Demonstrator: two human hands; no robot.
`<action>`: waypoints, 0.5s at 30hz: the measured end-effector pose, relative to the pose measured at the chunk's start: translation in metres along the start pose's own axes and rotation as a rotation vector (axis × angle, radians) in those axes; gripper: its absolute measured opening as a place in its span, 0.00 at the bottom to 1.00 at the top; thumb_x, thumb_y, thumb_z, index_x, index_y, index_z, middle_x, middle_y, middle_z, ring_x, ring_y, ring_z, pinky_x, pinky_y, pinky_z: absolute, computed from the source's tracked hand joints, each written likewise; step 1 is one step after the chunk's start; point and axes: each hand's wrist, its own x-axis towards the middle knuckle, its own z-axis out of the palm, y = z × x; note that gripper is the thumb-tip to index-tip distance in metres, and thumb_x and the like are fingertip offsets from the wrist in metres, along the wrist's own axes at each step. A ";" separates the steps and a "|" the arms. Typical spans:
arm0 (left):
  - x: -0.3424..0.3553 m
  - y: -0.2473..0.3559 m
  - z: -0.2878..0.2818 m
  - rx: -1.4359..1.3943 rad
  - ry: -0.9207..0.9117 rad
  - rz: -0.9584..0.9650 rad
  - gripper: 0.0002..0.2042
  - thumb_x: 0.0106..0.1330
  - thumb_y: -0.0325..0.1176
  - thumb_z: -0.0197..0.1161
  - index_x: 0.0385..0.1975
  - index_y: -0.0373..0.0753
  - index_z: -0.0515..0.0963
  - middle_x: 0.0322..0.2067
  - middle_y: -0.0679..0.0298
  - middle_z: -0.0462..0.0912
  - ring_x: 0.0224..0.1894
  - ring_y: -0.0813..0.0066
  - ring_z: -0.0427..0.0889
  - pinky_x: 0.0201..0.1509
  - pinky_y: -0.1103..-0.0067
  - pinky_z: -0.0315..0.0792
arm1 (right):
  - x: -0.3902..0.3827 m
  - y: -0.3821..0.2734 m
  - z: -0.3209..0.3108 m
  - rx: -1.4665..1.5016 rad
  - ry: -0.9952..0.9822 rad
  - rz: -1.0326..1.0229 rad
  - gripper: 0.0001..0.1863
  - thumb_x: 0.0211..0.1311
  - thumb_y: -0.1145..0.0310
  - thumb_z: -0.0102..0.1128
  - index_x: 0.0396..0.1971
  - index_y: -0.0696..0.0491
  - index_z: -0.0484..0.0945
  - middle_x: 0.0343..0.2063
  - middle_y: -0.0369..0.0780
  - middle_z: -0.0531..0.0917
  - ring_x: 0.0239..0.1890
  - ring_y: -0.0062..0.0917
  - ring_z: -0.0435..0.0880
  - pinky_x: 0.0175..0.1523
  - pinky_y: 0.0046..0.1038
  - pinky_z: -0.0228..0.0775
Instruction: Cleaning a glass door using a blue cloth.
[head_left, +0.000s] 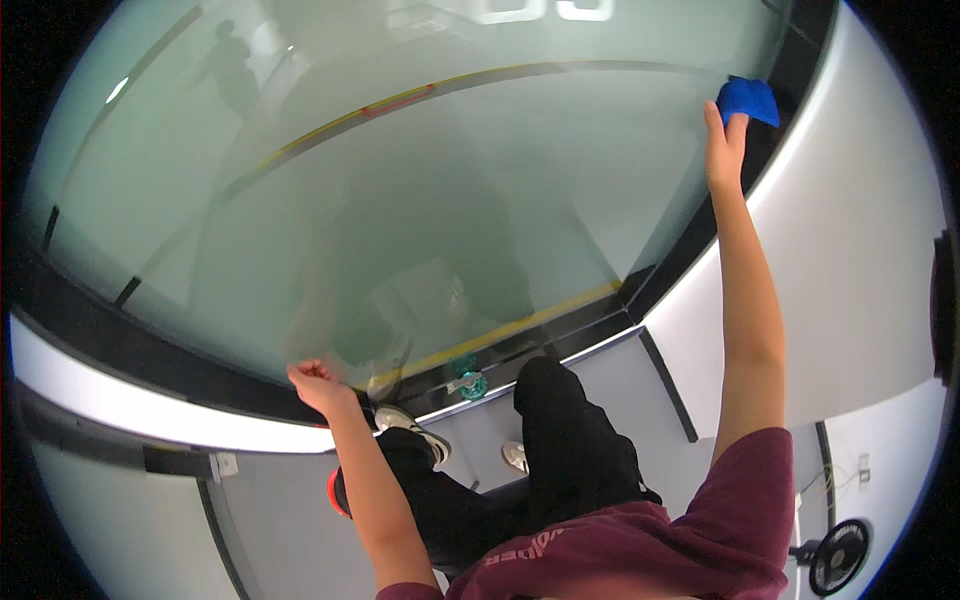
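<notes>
My right hand [726, 150] reaches out to the upper right and grips a folded blue cloth [748, 102]. The cloth lies against the glass panel [590, 150] at its right border, partly over the black frame [765, 150]. Thumb and fingers show below it, while the other fingertips are hidden. My left hand [318, 384] is near the lower left border of the glass, its fingers curled in with nothing visible between them. Whether it touches the glass I cannot tell.
A teal round item [473, 385], perhaps a bottle, stands at the foot of the glass between my shoes. Yellow striping [500, 335] runs along the lower glass. A white wall [840, 280] curves up at right; a black fan [838, 556] is at lower right.
</notes>
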 end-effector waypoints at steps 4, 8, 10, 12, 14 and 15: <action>-0.001 0.007 0.000 -0.056 -0.004 -0.010 0.15 0.60 0.42 0.48 0.14 0.43 0.62 0.15 0.72 0.62 0.18 0.82 0.58 0.22 0.84 0.51 | -0.032 -0.057 0.028 -0.169 0.024 -0.273 0.22 0.61 0.58 0.50 0.44 0.63 0.68 0.50 0.52 0.67 0.55 0.46 0.62 0.59 0.39 0.51; 0.011 0.010 -0.009 -0.155 -0.026 -0.011 0.15 0.62 0.41 0.48 0.14 0.44 0.63 0.15 0.72 0.63 0.18 0.82 0.59 0.22 0.85 0.51 | -0.057 -0.114 0.050 -0.281 -0.053 -0.347 0.19 0.61 0.57 0.48 0.36 0.62 0.71 0.46 0.49 0.71 0.52 0.47 0.63 0.55 0.42 0.53; 0.010 0.010 -0.006 -0.179 -0.012 -0.031 0.16 0.63 0.42 0.48 0.14 0.44 0.64 0.15 0.72 0.65 0.18 0.83 0.59 0.22 0.85 0.51 | -0.066 -0.139 0.060 -0.284 -0.041 -0.412 0.20 0.61 0.57 0.47 0.36 0.61 0.71 0.46 0.49 0.71 0.52 0.48 0.63 0.55 0.43 0.52; 0.011 0.012 -0.010 -0.183 -0.027 -0.039 0.16 0.64 0.43 0.48 0.15 0.44 0.65 0.16 0.72 0.66 0.18 0.84 0.60 0.23 0.85 0.52 | -0.075 -0.162 0.074 -0.267 -0.003 -0.543 0.20 0.62 0.56 0.44 0.38 0.59 0.73 0.47 0.48 0.72 0.52 0.49 0.64 0.55 0.45 0.51; 0.021 0.012 -0.021 -0.210 -0.053 -0.042 0.16 0.64 0.44 0.50 0.16 0.44 0.65 0.17 0.70 0.67 0.19 0.81 0.61 0.24 0.83 0.56 | -0.089 -0.186 0.089 -0.199 -0.059 -0.583 0.19 0.61 0.57 0.44 0.39 0.58 0.74 0.47 0.47 0.72 0.52 0.48 0.64 0.55 0.45 0.51; 0.021 0.013 -0.021 -0.218 -0.039 -0.058 0.17 0.64 0.44 0.49 0.16 0.44 0.65 0.17 0.71 0.67 0.19 0.81 0.61 0.24 0.84 0.55 | -0.096 -0.198 0.097 -0.160 -0.109 -0.617 0.19 0.61 0.57 0.44 0.40 0.57 0.74 0.48 0.46 0.72 0.53 0.47 0.63 0.55 0.44 0.51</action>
